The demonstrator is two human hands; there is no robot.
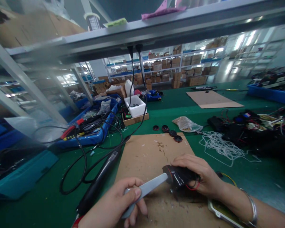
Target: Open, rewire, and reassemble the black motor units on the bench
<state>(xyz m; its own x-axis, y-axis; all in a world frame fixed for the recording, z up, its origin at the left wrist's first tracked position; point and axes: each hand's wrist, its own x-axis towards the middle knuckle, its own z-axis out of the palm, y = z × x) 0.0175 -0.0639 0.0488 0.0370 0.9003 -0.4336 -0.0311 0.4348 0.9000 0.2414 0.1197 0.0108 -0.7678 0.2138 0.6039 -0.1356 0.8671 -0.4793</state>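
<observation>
The left hand [118,199] folds its fingers round one grey metal tool [152,186], its tip meeting one black part [180,178]; the right hand [200,168] curls snugly round that part, over a cardboard sheet [135,158]. Four round caps [178,138] sit by the far edge! One clear bag [186,124] holds brassy bits, one white box [139,111] dark pieces, one blue bin [92,140] cables.

1. A workshop, seemingly for assembly: a green tabletop [167,109] runs beneath a metal overhead shelf [192,21].
2. Blue bins [93,139], a black corded tool [109,162] and a bag of small brass-coloured pieces [186,124] crowd the surface.
3. Behind, storage racks [181,61] stacked with cardboard boxes [157,65] line the bright, hall-like room.
</observation>
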